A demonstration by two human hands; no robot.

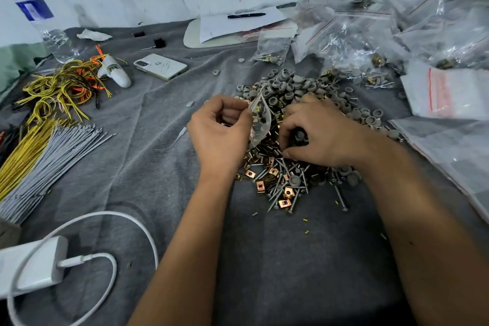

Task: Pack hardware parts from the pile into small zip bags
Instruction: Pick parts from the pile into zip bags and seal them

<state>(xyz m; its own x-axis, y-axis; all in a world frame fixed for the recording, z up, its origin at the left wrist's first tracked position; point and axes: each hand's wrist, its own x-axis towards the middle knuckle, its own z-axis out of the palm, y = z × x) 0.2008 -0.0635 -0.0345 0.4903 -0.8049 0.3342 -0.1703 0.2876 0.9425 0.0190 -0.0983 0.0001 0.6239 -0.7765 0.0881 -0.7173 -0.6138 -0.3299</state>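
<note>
Right hand (315,132) hides pile (285,177) centre; fingertips' hold unclear.

My view: parts pile (291,140) at centre; phone (160,66) behind-left of it, charger (31,264) before-left, filled bags (370,34) behind-right.

left hand (221,131) pinching zip bag (260,119), right hand (316,132) on pile (280,180)

Likely small workshop: hardware pile (296,140), zip bags (370,32), wire bundles (53,145).
</note>
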